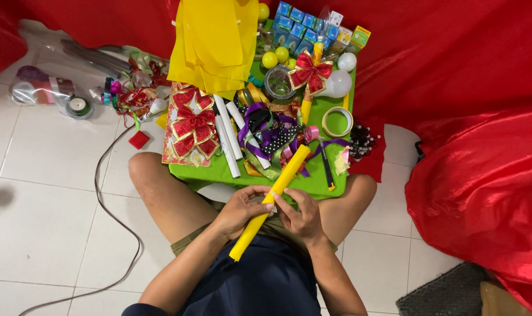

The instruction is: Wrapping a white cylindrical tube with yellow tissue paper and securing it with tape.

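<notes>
Head view: left hand (240,209) and right hand (299,215) both gripping yellow roll (270,201), its middle hidden by fingers.

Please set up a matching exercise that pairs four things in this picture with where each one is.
Things:
1. yellow roll
2. tape ring
3. red bow
4. cable

Places:
A. on the white floor tiles, left of the knee
B. held in both hands above the lap
C. flat on the green table, near its right edge
D. on a yellow stick at the back of the table

Pairs: 1-B, 2-C, 3-D, 4-A
</notes>
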